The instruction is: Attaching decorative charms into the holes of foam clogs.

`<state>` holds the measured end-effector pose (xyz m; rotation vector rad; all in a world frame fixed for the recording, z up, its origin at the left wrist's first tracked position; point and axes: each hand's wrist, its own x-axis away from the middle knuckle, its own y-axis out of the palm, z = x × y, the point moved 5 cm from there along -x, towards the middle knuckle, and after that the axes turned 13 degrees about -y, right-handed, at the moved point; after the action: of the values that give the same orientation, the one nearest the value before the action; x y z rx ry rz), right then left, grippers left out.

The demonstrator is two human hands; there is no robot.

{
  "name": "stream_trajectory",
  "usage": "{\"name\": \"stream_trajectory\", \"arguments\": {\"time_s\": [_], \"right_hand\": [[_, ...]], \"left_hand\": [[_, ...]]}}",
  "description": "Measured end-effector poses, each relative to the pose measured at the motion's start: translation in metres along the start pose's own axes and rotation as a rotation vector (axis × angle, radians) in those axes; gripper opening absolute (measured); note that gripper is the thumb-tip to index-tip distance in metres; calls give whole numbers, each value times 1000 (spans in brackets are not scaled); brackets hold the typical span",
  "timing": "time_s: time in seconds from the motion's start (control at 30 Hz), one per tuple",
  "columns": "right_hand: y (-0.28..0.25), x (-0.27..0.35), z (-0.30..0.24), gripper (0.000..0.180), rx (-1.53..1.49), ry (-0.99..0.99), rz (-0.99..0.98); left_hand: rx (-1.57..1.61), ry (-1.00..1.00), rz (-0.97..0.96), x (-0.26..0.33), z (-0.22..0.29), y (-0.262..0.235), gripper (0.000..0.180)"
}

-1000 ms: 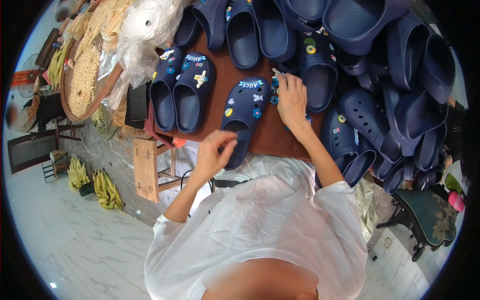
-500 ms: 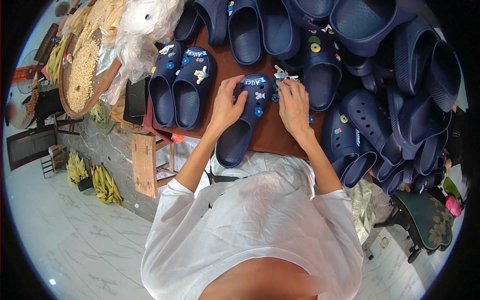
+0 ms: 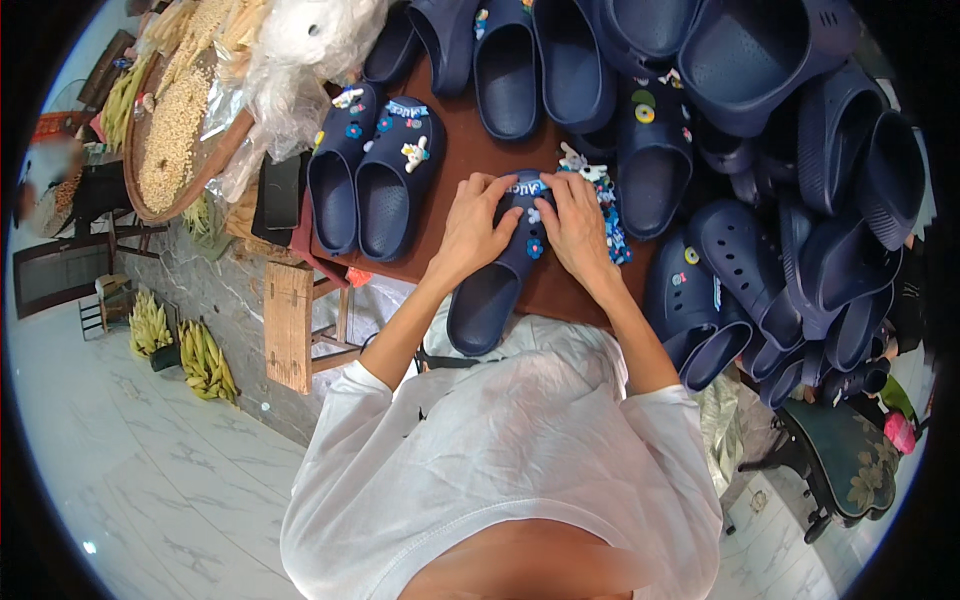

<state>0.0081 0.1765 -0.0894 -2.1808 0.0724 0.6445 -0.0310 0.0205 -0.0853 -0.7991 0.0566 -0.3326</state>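
Note:
A navy clog (image 3: pixel 487 305) lies in front of me, its toe pointing away and its heel over the table's near edge. My left hand (image 3: pixel 474 230) grips its toe from the left, fingers curled over the upper. From the right, my right hand (image 3: pixel 572 225) has its fingers on the toe at the blue name-banner charm (image 3: pixel 527 187), partly covering it. Below the banner sit a small white charm and a blue flower charm (image 3: pixel 534 247). Just right of my right hand lies a heap of loose charms (image 3: pixel 614 225) in blue and white. Whether a charm is between my right fingers is hidden.
A charm-decorated pair of navy clogs (image 3: pixel 384 205) stands left on the brown table (image 3: pixel 455 140). More clogs (image 3: pixel 738 245) are piled at the right and far side. A round tray of kernels (image 3: pixel 168 165) and clear plastic bags (image 3: pixel 300 60) are at far left.
My right hand has moved left from the loose charms onto the clog's toe. My left hand still holds the clog. The view has shifted slightly.

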Motion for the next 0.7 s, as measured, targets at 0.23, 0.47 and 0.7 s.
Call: {"name": "stream_trajectory", "arguments": {"time_s": [0.23, 0.47, 0.7], "right_hand": [[4, 10, 4, 35, -70, 40, 4], [5, 30, -2, 64, -154, 174, 37], [15, 34, 9, 72, -296, 375, -4]], "left_hand": [[138, 143, -72, -37, -21, 24, 47], [98, 68, -168, -39, -13, 19, 38], [-115, 103, -108, -34, 2, 20, 33]]}}
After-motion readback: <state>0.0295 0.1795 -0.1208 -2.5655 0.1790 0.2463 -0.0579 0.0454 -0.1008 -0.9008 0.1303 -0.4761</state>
